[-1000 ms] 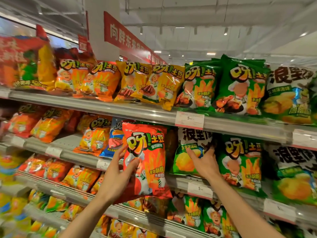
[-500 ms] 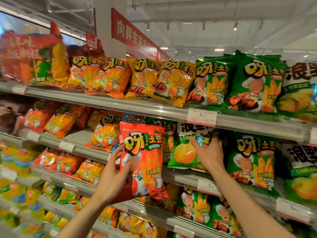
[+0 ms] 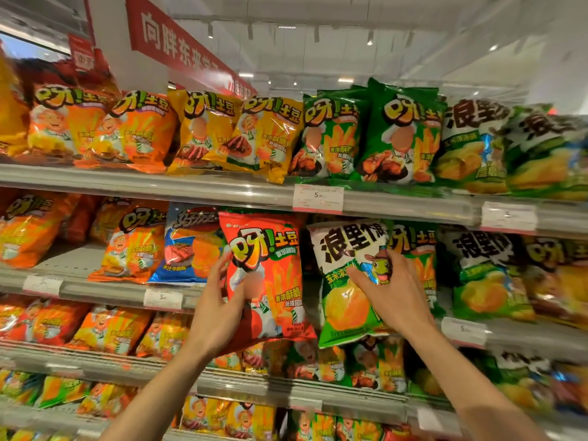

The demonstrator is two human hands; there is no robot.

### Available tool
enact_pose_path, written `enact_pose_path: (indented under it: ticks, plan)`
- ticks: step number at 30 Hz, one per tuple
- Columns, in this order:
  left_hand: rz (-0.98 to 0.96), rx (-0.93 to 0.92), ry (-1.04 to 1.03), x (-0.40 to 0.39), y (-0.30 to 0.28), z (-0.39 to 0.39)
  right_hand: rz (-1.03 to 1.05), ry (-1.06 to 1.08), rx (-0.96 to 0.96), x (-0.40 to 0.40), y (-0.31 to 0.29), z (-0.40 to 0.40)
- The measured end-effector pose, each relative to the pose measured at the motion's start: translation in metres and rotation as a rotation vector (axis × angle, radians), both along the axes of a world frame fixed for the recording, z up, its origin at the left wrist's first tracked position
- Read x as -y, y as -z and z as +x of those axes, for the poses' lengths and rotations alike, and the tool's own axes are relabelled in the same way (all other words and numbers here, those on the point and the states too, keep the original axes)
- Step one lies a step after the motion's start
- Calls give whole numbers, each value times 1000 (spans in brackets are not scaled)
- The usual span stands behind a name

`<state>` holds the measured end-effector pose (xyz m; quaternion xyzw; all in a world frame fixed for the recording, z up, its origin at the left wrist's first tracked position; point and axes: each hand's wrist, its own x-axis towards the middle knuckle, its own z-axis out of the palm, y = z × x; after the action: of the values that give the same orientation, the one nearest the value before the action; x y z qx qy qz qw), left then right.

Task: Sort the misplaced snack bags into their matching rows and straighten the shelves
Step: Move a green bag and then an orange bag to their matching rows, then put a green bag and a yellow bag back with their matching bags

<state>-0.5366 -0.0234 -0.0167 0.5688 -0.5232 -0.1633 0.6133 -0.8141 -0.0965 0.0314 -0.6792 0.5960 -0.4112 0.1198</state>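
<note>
hands are working mid-frame against the second shelf from the top. left hand (image 3: 219, 308) is holding a red snack bag (image 3: 267, 275) upright in front of the shelf, fingers curled round its left edge, palm under its lower corner. right hand (image 3: 386, 288) is gripping a white-and-green corn snack bag (image 3: 345, 281), fingers spread over its front, thumb side hidden; the bag is tilting slightly, just right of the red one, the two nearly touching at centre frame. behind the right hand a green snack bag (image 3: 413, 249) is standing on the shelf. left of the red bag a blue snack bag (image 3: 187, 246) is sitting among orange snack bags (image 3: 133, 246) on the second shelf (image 3: 105, 291). upper part of the frame: top shelf (image 3: 159, 183) is carrying orange, yellow, green, then white-and-green bags, left to right. a price tag (image 3: 318, 198) is hanging on its front rail, centre frame. a red banner (image 3: 178, 43) is hanging at upper left. lower shelves are blurring toward the bottom edge.
</note>
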Motion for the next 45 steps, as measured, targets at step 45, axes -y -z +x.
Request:
enact_pose_path:
  ticks: [45]
  plan:
    - [193,-47,484,-28,-15,-135,118,-85,261,-68,31,-36]
